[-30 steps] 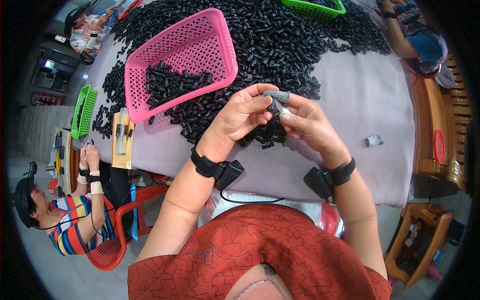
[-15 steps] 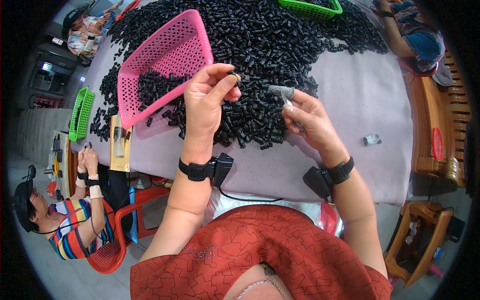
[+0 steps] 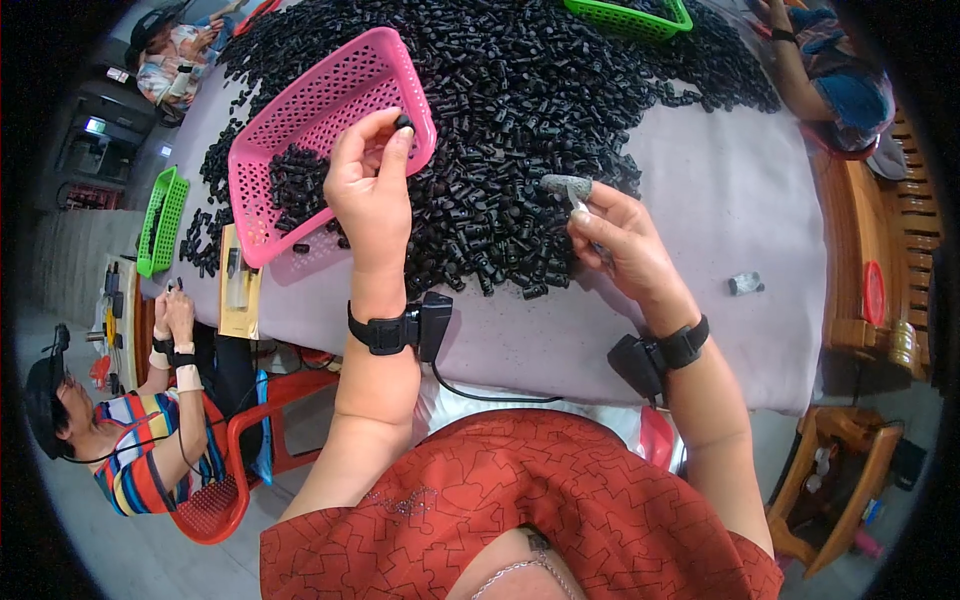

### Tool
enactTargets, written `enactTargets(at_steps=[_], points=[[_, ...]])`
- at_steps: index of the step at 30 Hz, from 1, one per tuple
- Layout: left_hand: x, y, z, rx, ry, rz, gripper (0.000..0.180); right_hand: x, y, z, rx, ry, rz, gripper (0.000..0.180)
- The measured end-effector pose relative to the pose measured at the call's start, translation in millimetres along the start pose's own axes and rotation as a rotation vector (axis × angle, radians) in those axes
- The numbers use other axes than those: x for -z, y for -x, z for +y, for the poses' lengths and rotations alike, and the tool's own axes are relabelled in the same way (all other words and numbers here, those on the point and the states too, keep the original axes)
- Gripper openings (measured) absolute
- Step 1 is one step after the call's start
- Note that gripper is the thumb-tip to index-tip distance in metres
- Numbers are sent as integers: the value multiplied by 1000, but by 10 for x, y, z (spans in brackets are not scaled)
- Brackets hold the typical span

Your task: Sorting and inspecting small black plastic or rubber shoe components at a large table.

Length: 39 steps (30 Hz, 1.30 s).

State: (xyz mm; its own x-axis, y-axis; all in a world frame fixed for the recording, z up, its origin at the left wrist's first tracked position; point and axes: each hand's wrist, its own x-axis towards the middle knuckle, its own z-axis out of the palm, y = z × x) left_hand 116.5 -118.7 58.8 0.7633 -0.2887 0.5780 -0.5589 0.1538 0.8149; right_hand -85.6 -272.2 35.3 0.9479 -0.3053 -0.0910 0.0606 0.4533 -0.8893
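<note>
My left hand (image 3: 372, 195) is closed, pinching a small black cylindrical part (image 3: 403, 122) between thumb and fingers. It hovers over the right side of a pink perforated basket (image 3: 247, 190), which holds a heap of similar black parts (image 3: 297, 190). My right hand (image 3: 625, 245) is closed on a thin pale tool (image 3: 578, 200), held between thumb and index finger; its exact kind I cannot make out. A grey speckled covering (image 3: 565, 184) wraps the index fingertip. That hand is above the near right edge of a large pile of black cylindrical parts (image 3: 530, 130).
A small clear container (image 3: 745, 284) lies on the grey-covered table (image 3: 730, 200) at right. Green baskets stand at the far edge (image 3: 640, 22) and the left (image 3: 160, 225). A yellow board (image 3: 239, 300) lies at the near left. Other people sit around the table.
My left hand has moved left, and slightly up, from over the pile to the basket, carrying the black part. My right hand has barely moved.
</note>
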Motion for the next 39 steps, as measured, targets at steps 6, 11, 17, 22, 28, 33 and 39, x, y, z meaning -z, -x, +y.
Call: enactTargets(at_steps=[6,11,17,22,28,33,39], points=[[51,-24,-10,-189,-479,-71,16,-6,11,-19,4,8,2,33],[-34,9,83,-363,-507,-14,13,-18,17,-38,20,9,-1,27],[-304,271,184,-95,-195,-505,15,25,11,-17,5,17,12,22],[-383,351,-23,-119,-348,-765,22,31,-8,12,20,10,28,22],[-478,353,47,-5,-494,-921,15,48,-22,22,6,25,41,22],[-494,396,10,-82,-444,-894,18,46,-26,34,5,18,33,21],[-495,416,-38,-101,-391,-900,20,36,-21,27,-1,24,22,22]])
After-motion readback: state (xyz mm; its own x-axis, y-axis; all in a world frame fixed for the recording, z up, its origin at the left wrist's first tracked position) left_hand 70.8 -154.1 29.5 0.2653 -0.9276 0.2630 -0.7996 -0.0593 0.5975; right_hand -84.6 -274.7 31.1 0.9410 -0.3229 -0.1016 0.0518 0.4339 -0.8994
